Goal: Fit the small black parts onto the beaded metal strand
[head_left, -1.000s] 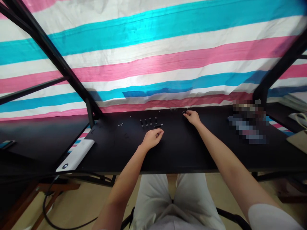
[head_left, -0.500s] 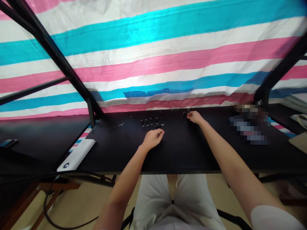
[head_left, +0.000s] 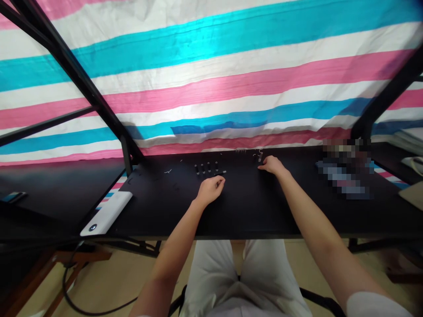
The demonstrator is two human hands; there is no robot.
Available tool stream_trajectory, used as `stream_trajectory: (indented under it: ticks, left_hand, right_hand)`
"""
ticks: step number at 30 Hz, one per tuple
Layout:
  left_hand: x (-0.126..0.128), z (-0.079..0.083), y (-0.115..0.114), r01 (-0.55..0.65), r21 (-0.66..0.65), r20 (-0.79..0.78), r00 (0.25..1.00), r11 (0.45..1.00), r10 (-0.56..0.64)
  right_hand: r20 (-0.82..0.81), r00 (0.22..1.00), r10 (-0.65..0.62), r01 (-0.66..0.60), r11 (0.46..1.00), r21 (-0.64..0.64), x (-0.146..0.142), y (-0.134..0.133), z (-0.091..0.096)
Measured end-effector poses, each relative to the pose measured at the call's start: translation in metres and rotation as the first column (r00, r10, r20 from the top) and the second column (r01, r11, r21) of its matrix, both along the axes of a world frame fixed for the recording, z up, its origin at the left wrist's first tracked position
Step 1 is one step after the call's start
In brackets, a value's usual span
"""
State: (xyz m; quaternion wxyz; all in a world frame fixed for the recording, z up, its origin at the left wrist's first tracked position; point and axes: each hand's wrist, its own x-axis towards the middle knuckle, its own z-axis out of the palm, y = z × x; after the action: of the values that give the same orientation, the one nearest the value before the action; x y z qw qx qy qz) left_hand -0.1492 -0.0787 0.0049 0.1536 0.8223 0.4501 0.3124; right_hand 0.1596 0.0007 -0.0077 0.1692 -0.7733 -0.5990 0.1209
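My left hand (head_left: 210,189) rests low over the black table with its fingers curled closed; whatever is between them is hidden. Just beyond it lies a short dark cylinder (head_left: 220,172) with a pale end. Behind that, several small black cylinders with light ends (head_left: 202,168) stand in a row. My right hand (head_left: 271,165) is farther back on the right, its thumb stretched out and apparently nothing in the fingers. A small grey piece (head_left: 260,157) stands close beyond its fingertips, apart from them, with thin white curled bits (head_left: 254,155) beside it.
Several small metallic pieces (head_left: 241,151) line the back edge of the black table (head_left: 251,211). White scraps (head_left: 168,171) lie left of the row. A white box-like device (head_left: 107,213) sits at the left edge. Black frame posts and a striped sheet (head_left: 211,92) enclose the back.
My right hand has drawn back slightly toward me and to the right, uncovering the small grey piece, which now stands by itself. My left hand has barely shifted.
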Motion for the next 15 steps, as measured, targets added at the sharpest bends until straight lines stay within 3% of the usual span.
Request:
stream_trajectory:
  ticks: [3, 6, 10, 15]
  left_hand:
    - [-0.001, -0.001, 0.002, -0.064, 0.015, 0.042, 0.997, 0.998, 0.063]
    - [-0.002, -0.002, 0.004, -0.129, 0.039, 0.106, 0.987, 0.991, 0.124]
    - [-0.002, -0.003, 0.005, -0.178, 0.054, 0.17, 0.971, 0.983, 0.166]
    - [-0.002, -0.001, 0.004, -0.21, 0.054, 0.213, 0.958, 0.976, 0.194]
  right_hand:
    - [-0.044, 0.971, 0.237, -0.239, 0.97, -0.047, -0.029, -0.015, 0.005]
    - [-0.215, 0.838, 0.501, -0.502, 0.863, 0.052, -0.071, -0.023, 0.002]
    - [-0.163, 0.795, 0.584, -0.538, 0.803, 0.255, -0.119, -0.018, -0.008]
    - [-0.111, 0.835, 0.539, -0.486, 0.817, 0.31, -0.141, -0.019, -0.011]
